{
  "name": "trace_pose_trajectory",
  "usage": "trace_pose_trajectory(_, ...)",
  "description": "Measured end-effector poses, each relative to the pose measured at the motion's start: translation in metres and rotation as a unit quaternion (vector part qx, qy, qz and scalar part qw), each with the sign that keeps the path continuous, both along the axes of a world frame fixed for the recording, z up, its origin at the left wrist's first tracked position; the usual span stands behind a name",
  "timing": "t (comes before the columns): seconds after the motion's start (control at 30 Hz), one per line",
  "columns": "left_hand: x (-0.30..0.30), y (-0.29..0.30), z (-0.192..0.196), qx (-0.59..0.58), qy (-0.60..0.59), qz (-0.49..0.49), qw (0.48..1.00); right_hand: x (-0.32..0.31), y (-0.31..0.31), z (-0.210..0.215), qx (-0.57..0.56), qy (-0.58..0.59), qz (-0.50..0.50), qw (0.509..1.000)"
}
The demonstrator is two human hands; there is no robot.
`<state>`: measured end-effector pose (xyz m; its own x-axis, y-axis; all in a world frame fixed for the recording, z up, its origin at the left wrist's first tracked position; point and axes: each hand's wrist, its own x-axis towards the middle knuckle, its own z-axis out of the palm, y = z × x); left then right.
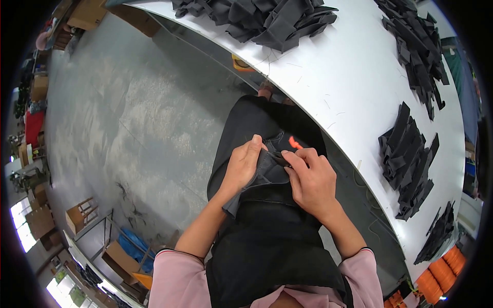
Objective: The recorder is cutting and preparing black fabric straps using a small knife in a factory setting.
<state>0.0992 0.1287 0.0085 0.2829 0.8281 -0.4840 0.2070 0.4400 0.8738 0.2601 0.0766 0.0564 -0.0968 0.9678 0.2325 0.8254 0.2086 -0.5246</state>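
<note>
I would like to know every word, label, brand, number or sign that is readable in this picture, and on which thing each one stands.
No text can be read in this view.
Dark cloth held between the left hand and right hand: no lettering visible.
Dark fabric pile on the white table: none visible.
Cardboard box, upper left: any print is too small or blurred.

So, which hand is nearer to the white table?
Right. The right hand is left of the white table, nearer its edge; the left hand is farther left.
</note>
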Motion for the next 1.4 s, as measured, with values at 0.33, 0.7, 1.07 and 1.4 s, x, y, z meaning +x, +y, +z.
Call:
trace_pose_trajectory(0.33, -0.005, 0.003, 0.013, -0.022, 0.008, -0.062, 0.998, 0.014, 0.003, -0.015, -0.058, 0.133, 0.063, 0.987)
trace_pose_trajectory(0.7, -0.001, 0.008, 0.014, 0.009, 0.019, -0.120, 0.993, 0.012, -0.007, -0.018, -0.249, 0.484, -0.013, 0.839)
trace_pose_trajectory(1.07, -0.009, -0.011, -0.018, -0.035, 0.019, -0.125, 0.991, 0.019, 0.000, -0.004, -0.176, 0.518, -0.113, 0.830)
trace_pose_trajectory(1.4, -0.002, 0.001, 0.002, 0.001, -0.016, -0.085, 0.996, 0.012, -0.012, -0.005, -0.081, 0.131, -0.002, 0.988)
